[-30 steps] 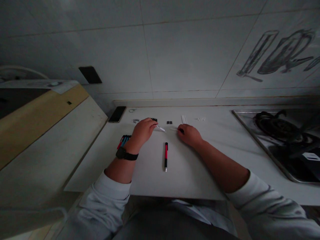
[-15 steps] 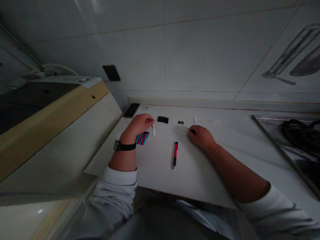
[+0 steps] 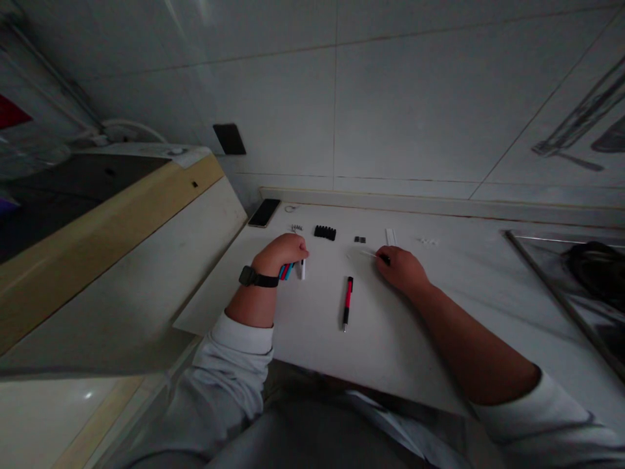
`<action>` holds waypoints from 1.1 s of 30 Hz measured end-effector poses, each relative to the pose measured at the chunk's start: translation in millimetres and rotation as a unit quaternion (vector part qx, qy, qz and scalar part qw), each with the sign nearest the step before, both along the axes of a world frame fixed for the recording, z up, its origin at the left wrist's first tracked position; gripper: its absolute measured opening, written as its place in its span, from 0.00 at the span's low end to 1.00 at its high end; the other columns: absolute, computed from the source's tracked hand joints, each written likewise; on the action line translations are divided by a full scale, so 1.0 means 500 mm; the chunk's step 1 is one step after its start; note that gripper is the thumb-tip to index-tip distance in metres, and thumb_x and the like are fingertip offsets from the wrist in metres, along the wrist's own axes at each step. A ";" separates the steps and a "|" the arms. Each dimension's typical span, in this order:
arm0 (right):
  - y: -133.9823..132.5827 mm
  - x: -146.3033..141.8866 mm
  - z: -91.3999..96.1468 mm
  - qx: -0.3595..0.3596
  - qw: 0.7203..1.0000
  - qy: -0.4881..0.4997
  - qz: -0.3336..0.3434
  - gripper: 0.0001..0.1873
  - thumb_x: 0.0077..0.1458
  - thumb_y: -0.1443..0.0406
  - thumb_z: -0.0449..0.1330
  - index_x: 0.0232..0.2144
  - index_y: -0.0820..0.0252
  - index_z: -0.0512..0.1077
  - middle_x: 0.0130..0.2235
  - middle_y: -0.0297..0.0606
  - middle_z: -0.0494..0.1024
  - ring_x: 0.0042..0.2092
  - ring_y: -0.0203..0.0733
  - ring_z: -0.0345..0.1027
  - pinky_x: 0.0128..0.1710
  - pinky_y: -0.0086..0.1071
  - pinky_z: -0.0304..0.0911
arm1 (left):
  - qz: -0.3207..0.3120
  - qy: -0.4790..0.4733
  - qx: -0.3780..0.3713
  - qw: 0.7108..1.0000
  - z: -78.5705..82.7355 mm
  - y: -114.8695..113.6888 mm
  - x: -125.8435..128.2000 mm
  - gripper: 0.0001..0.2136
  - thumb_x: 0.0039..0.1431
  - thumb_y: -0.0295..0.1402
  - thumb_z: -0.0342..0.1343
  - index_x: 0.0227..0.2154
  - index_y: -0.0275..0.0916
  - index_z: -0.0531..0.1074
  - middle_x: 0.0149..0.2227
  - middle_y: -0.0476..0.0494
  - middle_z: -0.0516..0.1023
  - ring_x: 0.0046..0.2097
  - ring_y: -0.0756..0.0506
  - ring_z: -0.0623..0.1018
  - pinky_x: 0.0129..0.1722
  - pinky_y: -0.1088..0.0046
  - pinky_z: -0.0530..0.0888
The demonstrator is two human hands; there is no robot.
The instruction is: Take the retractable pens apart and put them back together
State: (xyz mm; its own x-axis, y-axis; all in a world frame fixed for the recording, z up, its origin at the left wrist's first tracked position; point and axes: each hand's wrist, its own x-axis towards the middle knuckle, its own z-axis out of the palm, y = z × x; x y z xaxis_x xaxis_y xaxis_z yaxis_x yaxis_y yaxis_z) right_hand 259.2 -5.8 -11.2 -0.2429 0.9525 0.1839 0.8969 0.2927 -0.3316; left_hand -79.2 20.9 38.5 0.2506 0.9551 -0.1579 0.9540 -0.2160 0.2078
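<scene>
A: Surface first?

B: White counter [image 3: 439, 312], tiled wall behind it. Stove [image 3: 586, 273] set in at the 3 o'clock end. All bearings below are read from the pen lying mid-counter.

A: Hands?

B: Left hand [image 3: 283, 253] at 10 o'clock, black watch [image 3: 257, 277] on the wrist. Its fingers are curled closed around a short white tube [image 3: 303, 268], which pokes out down toward the counter. Right hand [image 3: 403, 268] at 2 o'clock, fingertips pinched narrow on a thin pale rod [image 3: 365, 254]. The rod points toward 9 o'clock, low over the counter. Cannot tell whether it touches.

A: Loose items?

B: Phone [image 3: 264, 212] at 11 o'clock, lying flat in the far corner near the wall. The pen [image 3: 347, 303] itself is red and black, lies alone between the two forearms, tip toward 6 o'clock. Bundle of red and blue barrels [image 3: 287, 271] just under the left hand, partly hidden by it. Row of black pieces [image 3: 325, 232] near 11 o'clock, just beyond the left hand. White strips [image 3: 390, 236] at 1 o'clock, just beyond the right hand. Small dark pair [image 3: 360, 240] at 12 o'clock, between the black row and the strips.

A: Anything smaller?

B: Tiny grey bits [image 3: 296, 228] beside the black row, and pale specks [image 3: 428, 241] at 2 o'clock. Both too small to make out.
</scene>
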 end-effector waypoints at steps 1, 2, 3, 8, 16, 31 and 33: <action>0.001 0.001 -0.001 0.000 1.000 -0.001 0.002 0.11 0.62 0.62 0.56 0.40 0.57 0.78 0.43 0.44 0.82 0.39 0.45 0.73 0.38 0.34 0.62 | 0.006 0.011 0.001 1.000 -0.003 0.002 0.000 0.08 0.57 0.34 0.61 0.33 0.39 0.83 0.36 0.41 0.85 0.37 0.45 0.80 0.36 0.73 0.71; 0.001 0.001 -0.002 0.001 1.000 -0.001 0.004 0.11 0.61 0.62 0.56 0.40 0.57 0.78 0.43 0.44 0.82 0.39 0.45 0.73 0.38 0.34 0.63 | 0.011 0.019 0.001 1.000 -0.007 0.003 0.001 0.08 0.56 0.34 0.61 0.33 0.39 0.83 0.36 0.40 0.85 0.37 0.45 0.80 0.36 0.73 0.71; 0.002 0.001 -0.002 0.001 1.000 0.000 0.006 0.11 0.61 0.62 0.56 0.40 0.57 0.78 0.43 0.44 0.82 0.40 0.45 0.73 0.38 0.34 0.63 | 0.014 0.025 -0.002 1.000 -0.009 0.004 0.002 0.08 0.56 0.35 0.61 0.34 0.39 0.83 0.36 0.40 0.85 0.37 0.45 0.80 0.37 0.72 0.71; 0.004 0.002 -0.006 0.002 1.000 0.010 0.004 0.12 0.61 0.62 0.56 0.41 0.57 0.78 0.43 0.44 0.82 0.40 0.46 0.73 0.39 0.35 0.64 | 0.017 0.029 0.007 0.999 -0.011 0.003 0.004 0.09 0.56 0.37 0.63 0.34 0.39 0.84 0.37 0.40 0.85 0.38 0.45 0.80 0.38 0.72 0.71; 0.004 0.003 -0.006 0.006 1.000 0.020 0.007 0.11 0.61 0.62 0.57 0.40 0.57 0.79 0.42 0.45 0.82 0.40 0.47 0.74 0.40 0.36 0.65 | 0.033 0.013 0.007 0.999 0.000 -0.002 0.001 0.07 0.54 0.35 0.66 0.35 0.41 0.83 0.37 0.43 0.85 0.37 0.45 0.80 0.37 0.72 0.71; -0.005 -0.019 0.002 0.063 0.961 0.257 0.079 0.12 0.61 0.57 0.59 0.36 0.57 0.79 0.39 0.43 0.77 0.38 0.43 0.71 0.43 0.38 0.67 | -0.008 -0.150 0.116 0.982 0.000 -0.002 0.042 0.08 0.62 0.36 0.59 0.36 0.39 0.81 0.34 0.44 0.82 0.35 0.46 0.78 0.35 0.71 0.69; -0.006 -0.027 0.005 0.006 0.943 0.323 0.076 0.13 0.60 0.54 0.60 0.35 0.57 0.78 0.36 0.40 0.77 0.36 0.42 0.70 0.40 0.37 0.66 | -0.054 -0.209 0.138 0.967 -0.004 -0.011 0.077 0.08 0.64 0.38 0.59 0.37 0.40 0.80 0.34 0.45 0.81 0.35 0.46 0.77 0.36 0.72 0.70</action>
